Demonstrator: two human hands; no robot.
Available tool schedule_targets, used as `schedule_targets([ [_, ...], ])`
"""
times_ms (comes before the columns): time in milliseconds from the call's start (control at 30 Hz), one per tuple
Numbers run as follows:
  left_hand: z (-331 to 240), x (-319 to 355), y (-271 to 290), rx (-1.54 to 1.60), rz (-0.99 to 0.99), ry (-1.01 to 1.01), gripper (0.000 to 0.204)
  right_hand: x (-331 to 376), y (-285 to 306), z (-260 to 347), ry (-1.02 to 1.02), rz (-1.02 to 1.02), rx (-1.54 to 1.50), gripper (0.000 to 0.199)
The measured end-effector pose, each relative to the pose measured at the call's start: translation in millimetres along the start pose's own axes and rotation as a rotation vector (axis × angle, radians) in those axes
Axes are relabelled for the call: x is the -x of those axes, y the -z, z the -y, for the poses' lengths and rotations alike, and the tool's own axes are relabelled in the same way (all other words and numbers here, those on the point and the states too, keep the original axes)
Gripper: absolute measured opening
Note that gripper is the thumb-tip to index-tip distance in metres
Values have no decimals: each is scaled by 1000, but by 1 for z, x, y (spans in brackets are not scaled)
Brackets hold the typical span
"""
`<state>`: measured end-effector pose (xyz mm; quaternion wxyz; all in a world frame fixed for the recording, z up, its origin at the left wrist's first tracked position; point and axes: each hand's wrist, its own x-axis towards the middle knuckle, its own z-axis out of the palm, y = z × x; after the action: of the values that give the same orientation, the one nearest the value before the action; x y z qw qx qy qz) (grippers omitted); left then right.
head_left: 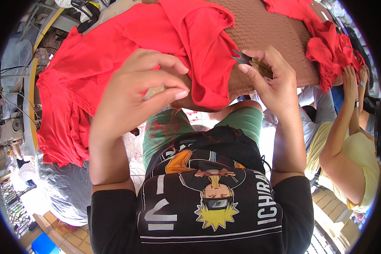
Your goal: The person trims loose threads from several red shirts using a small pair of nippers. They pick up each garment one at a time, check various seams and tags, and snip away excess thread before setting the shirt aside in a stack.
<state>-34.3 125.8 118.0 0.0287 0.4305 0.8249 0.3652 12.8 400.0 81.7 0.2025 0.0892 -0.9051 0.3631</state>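
Observation:
My right hand [276,80] grips a pair of thread snips [258,66], its dark pointed blades parted and aimed left. Below the blades, red fabric [207,55] lies across the table and hangs over its near edge in a fold. My left hand [142,82] hovers over the garment at the left, thumb and fingers curved but apart, and no held thing shows between them. A small pale yellowish patch [154,91] shows behind those fingers; I cannot tell what it is. More red cloth [65,97] spreads left and drapes down off the table.
The table has a brown textured cover [271,29]. At the right, another person in yellow [357,161] handles a red garment [332,51]. Grey plastic sheeting [65,190] bulges at the lower left. Red thread scraps [165,129] lie on my green shorts.

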Motion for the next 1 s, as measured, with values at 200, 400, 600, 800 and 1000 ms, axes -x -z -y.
schedule_targets([
  [200, 26, 8, -76, -190, -70, 173, 14, 0, -1, 4, 4, -1, -26, 25],
  [400, 27, 11, -64, -148, -54, 191, 10, 2, 0, 2, -9, 4, -27, 25],
  [600, 6, 23, -18, -193, 155, 159, 11, 3, -3, -3, 5, 4, -46, 25],
  [800, -3, 25, -29, -118, 241, 206, 19, 4, -6, -4, -5, 5, -63, 25],
  [1000, 0, 7, -95, 204, 33, 430, 28, 17, -15, -1, -182, 109, -367, 19],
])
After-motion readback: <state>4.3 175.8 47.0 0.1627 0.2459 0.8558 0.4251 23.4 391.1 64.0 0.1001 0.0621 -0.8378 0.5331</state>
